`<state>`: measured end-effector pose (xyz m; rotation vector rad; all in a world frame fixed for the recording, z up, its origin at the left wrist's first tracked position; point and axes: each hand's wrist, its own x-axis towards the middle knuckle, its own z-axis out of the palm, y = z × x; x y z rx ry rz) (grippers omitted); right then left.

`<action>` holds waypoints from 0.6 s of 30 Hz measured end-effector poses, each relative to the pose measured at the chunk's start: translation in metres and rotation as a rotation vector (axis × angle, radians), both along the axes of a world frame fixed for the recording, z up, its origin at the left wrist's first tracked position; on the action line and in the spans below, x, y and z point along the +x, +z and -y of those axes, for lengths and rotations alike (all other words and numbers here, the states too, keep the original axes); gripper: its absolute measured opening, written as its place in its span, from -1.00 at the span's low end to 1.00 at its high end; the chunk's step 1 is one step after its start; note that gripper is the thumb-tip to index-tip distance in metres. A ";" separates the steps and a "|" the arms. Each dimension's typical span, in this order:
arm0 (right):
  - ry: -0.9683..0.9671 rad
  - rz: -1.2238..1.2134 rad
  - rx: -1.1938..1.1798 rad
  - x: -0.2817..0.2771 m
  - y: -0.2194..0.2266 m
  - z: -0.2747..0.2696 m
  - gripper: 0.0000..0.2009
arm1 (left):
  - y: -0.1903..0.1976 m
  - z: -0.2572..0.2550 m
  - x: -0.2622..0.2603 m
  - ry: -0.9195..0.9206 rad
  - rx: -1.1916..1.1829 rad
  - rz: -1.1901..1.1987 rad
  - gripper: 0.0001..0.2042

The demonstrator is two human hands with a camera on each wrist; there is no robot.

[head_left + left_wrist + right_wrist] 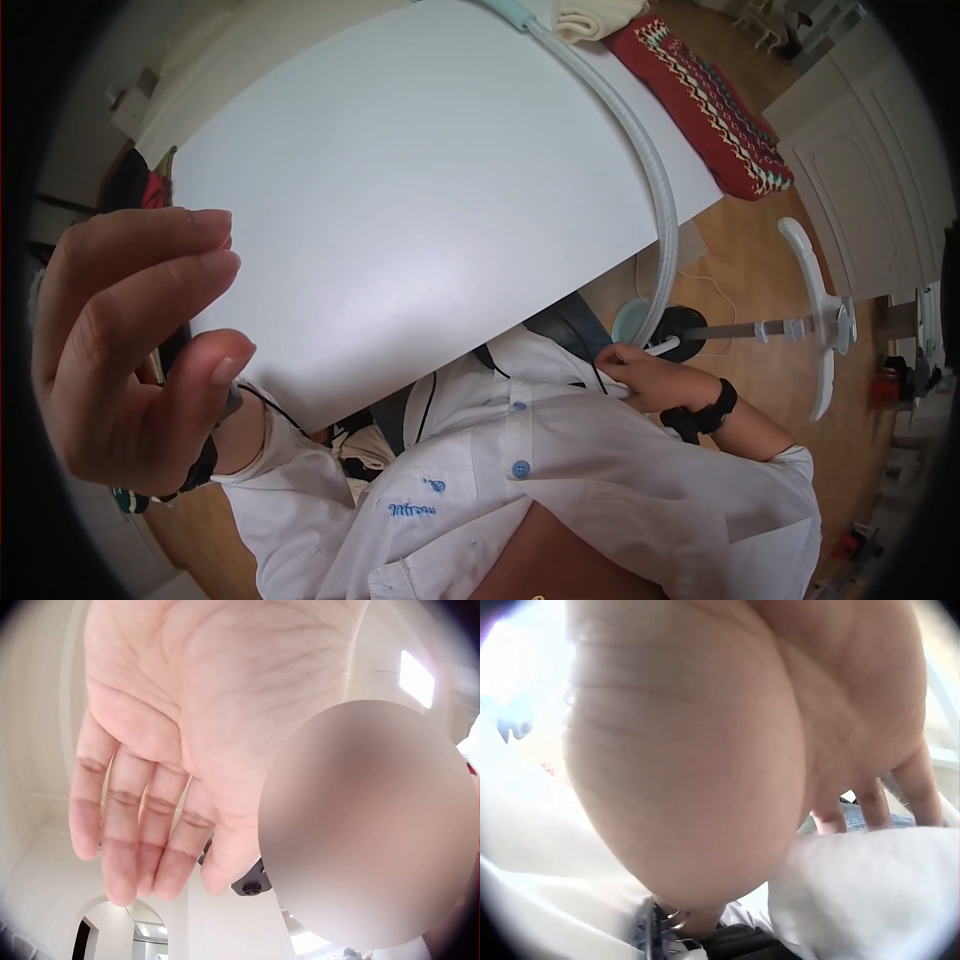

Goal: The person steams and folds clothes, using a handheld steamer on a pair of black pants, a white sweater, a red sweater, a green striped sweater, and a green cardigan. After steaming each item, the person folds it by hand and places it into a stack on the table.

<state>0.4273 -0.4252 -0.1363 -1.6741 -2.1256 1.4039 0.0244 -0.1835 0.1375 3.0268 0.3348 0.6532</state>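
In the head view my left hand (pixel 130 350) is raised beside the left edge of the white table (pixel 420 200), fingers loosely bent and holding nothing. The left wrist view shows that palm (pixel 217 697) with its fingers stretched downward. Down at the waist, my right hand (pixel 655 378) is at the hem of the white shirt (pixel 600 470), close to a thin black cable (pixel 592 355). White cloth (pixel 862 885) covers its fingertips in the right wrist view. Metal loops (pixel 679 922) show by the thumb. I cannot tell whether this hand pinches the cloth.
A ribbed grey hose (pixel 645 150) curves over the table's right edge. A red patterned textile (pixel 705 110) lies beside a cream rolled cloth (pixel 595 18) at the far right corner. A white forked stand top (pixel 825 320) is on the right above the wooden floor.
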 end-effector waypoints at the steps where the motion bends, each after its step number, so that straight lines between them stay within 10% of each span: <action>1: -0.073 0.024 -0.012 -0.004 0.003 -0.002 -0.35 | -0.001 -0.001 0.000 -0.008 -0.003 0.001 -0.75; 8: -0.175 0.177 0.145 -0.015 -0.020 -0.007 -0.11 | -0.002 -0.002 -0.001 0.005 -0.030 0.002 -0.76; 10: -0.254 0.347 -0.465 -0.026 0.013 -0.032 -0.07 | 0.000 -0.002 -0.003 0.003 -0.022 -0.024 -0.76; 18: -0.195 0.229 -0.240 -0.015 -0.014 -0.018 -0.16 | 0.000 -0.004 -0.012 0.028 -0.095 -0.056 -0.72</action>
